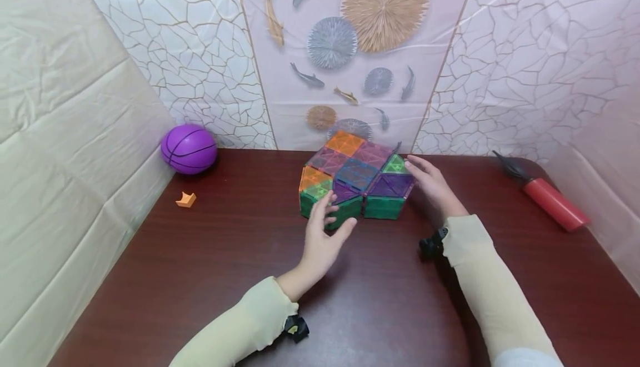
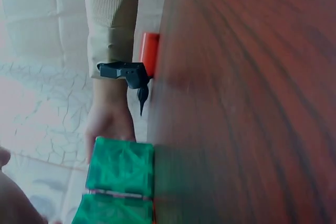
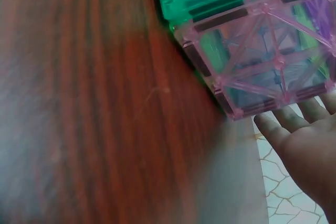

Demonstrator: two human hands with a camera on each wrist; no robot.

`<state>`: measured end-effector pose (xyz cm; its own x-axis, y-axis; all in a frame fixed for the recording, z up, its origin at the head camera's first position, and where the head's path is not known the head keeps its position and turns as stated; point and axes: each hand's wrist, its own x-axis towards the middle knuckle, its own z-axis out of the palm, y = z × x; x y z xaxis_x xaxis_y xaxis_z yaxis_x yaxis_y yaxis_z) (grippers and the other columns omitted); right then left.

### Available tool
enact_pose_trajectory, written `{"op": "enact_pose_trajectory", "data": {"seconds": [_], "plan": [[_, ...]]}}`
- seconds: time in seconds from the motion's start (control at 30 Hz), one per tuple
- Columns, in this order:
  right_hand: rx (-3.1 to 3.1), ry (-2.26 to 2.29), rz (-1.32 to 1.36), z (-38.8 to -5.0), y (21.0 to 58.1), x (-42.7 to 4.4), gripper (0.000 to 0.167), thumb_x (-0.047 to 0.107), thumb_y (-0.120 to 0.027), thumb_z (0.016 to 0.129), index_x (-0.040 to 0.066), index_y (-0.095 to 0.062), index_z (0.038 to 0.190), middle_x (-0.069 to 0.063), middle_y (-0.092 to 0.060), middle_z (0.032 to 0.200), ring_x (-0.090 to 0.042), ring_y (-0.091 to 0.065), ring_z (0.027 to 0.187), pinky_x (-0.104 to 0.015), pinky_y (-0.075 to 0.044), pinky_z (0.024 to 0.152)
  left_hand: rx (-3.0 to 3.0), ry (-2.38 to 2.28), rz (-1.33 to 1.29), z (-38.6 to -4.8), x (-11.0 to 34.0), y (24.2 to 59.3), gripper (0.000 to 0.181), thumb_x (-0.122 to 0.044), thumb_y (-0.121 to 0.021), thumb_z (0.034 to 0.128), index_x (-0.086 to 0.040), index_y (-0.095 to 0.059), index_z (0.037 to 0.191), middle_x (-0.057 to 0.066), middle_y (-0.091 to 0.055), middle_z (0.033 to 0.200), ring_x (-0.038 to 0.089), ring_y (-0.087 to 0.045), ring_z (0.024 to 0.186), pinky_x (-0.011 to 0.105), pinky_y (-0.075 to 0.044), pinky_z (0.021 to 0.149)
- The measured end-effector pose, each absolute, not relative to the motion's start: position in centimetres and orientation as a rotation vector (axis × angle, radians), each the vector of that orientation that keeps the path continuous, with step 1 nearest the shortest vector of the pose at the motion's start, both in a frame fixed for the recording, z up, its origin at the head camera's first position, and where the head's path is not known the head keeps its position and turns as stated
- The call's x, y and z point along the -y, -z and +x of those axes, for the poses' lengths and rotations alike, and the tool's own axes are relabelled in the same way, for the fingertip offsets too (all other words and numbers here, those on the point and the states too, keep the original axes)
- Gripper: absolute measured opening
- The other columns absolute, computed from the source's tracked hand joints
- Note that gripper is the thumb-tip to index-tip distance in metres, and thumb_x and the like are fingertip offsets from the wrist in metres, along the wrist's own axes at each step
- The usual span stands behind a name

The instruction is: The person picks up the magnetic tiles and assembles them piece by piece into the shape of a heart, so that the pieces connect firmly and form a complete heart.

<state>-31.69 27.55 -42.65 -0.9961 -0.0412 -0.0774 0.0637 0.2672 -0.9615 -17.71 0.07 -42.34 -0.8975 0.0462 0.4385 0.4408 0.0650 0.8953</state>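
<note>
A low, many-sided block built of see-through magnetic tiles [image 1: 356, 174] sits toward the back of the table. Its top shows orange, pink, blue, purple and light green tiles, and green square tiles [image 2: 122, 167] form the front wall. My left hand [image 1: 321, 245] is at the block's front left corner, fingers extended and thumb spread; contact is unclear. At the right side my right hand [image 1: 437, 188] has its fingers stretched along the edge. In the right wrist view, its fingertips [image 3: 266, 125] lie beside a pink side tile [image 3: 278, 62], touching or nearly so.
A purple ball [image 1: 189, 149] sits at the back left, with a small orange piece [image 1: 186, 199] in front of it. On the right lies a red cylinder with a black nozzle [image 1: 556, 203]. A patterned sheet [image 1: 210, 50] hangs behind the dark wooden table [image 1: 200, 278].
</note>
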Motion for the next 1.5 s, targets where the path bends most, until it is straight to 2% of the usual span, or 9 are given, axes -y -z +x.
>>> {"op": "enact_pose_trajectory", "data": {"seconds": [0.13, 0.37, 0.6, 0.83, 1.03, 1.17, 1.27, 1.37, 1.5], "plan": [[-2.484, 1.751, 0.011, -32.7, 42.2, -27.0, 0.073, 0.05, -0.047, 0.098, 0.011, -0.023, 0.154, -0.014, -0.022, 0.158, -0.032, -0.024, 0.142, -0.05, -0.019, 0.115, 2.081, 1.874, -0.234, -17.9, 0.6, 42.5, 0.068, -0.02, -0.069, 0.0895, -0.005, -0.034, 0.146, 0.013, -0.031, 0.146, 0.031, -0.036, 0.127, 0.053, -0.038, 0.093], [-2.422, 1.678, -0.034, -33.9, 41.4, -26.2, 0.074, 0.051, -0.048, 0.097, 0.016, -0.02, 0.155, -0.012, -0.012, 0.161, -0.033, -0.015, 0.145, -0.051, -0.016, 0.116, 2.189, 2.057, 0.091, -18.4, 0.5, 43.5, 0.093, -0.033, -0.067, 0.0904, -0.016, -0.004, 0.156, 0.005, -0.001, 0.16, 0.026, -0.007, 0.147, 0.052, -0.022, 0.113], [-2.398, 1.589, -0.1, -33.8, 41.1, -25.9, 0.07, 0.044, -0.048, 0.099, 0.019, -0.017, 0.156, -0.013, -0.007, 0.161, -0.034, -0.015, 0.145, -0.053, -0.016, 0.115, 2.303, 2.153, 0.128, -18.5, 0.3, 44.0, 0.093, -0.041, -0.063, 0.092, -0.02, 0.002, 0.156, 0.007, 0.011, 0.161, 0.029, -0.001, 0.147, 0.054, -0.017, 0.115], [-2.379, 1.637, -0.042, -32.4, 41.0, -25.8, 0.071, 0.04, -0.051, 0.099, 0.016, -0.018, 0.156, -0.02, -0.025, 0.155, -0.036, -0.034, 0.134, -0.051, -0.022, 0.114, 2.305, 2.128, 0.124, -19.0, 0.9, 43.9, 0.093, -0.039, -0.063, 0.0921, -0.017, 0.0, 0.156, 0.008, 0.01, 0.161, 0.029, -0.001, 0.147, 0.053, -0.015, 0.115], [-2.442, 1.607, 0.009, -28.9, 41.0, -25.8, 0.077, 0.043, -0.056, 0.096, 0.011, -0.018, 0.155, -0.02, -0.021, 0.157, -0.036, -0.023, 0.142, -0.053, -0.016, 0.115, 2.318, 2.114, 0.134, -20.5, 2.7, 44.0, 0.092, -0.044, -0.061, 0.0923, -0.019, 0.0, 0.156, 0.007, 0.007, 0.162, 0.027, 0.001, 0.148, 0.053, -0.011, 0.116], [-2.454, 1.616, 0.04, -25.4, 41.1, -25.2, 0.078, 0.045, -0.057, 0.095, 0.01, -0.021, 0.154, -0.024, -0.031, 0.151, -0.037, -0.039, 0.133, -0.053, -0.027, 0.111, 2.331, 2.081, 0.151, -21.9, 3.6, 44.2, 0.091, -0.045, -0.061, 0.0922, -0.017, -0.002, 0.156, 0.006, 0.0, 0.162, 0.023, -0.002, 0.148, 0.05, -0.01, 0.117], [-2.442, 1.672, 0.08, -22.7, 41.2, -24.0, 0.077, 0.042, -0.058, 0.095, 0.008, -0.021, 0.154, -0.024, -0.036, 0.147, -0.03, -0.052, 0.117, -0.047, -0.038, 0.105, 2.338, 2.066, 0.154, -23.1, 4.3, 44.2, 0.091, -0.045, -0.061, 0.0923, -0.017, -0.003, 0.156, 0.005, -0.003, 0.162, 0.022, -0.004, 0.148, 0.047, -0.01, 0.118], [-2.418, 1.755, 0.105, -20.2, 41.3, -22.6, 0.076, 0.034, -0.059, 0.096, 0.005, -0.018, 0.154, -0.024, -0.027, 0.152, -0.027, -0.056, 0.113, -0.04, -0.044, 0.1, 2.341, 2.073, 0.137, -24.3, 4.8, 44.2, 0.089, -0.043, -0.061, 0.0926, -0.018, -0.005, 0.157, 0.004, -0.006, 0.162, 0.022, -0.006, 0.148, 0.047, -0.011, 0.118], [-2.374, 1.849, 0.115, -17.0, 41.1, -20.8, 0.078, 0.024, -0.059, 0.097, 0.001, -0.011, 0.154, -0.026, -0.013, 0.155, -0.036, -0.045, 0.128, -0.04, -0.043, 0.101, 2.382, 2.076, 0.098, -26.1, 5.3, 44.1, 0.084, -0.039, -0.063, 0.093, -0.021, -0.01, 0.156, 0.005, -0.011, 0.161, 0.023, -0.01, 0.147, 0.049, -0.015, 0.117]]}}
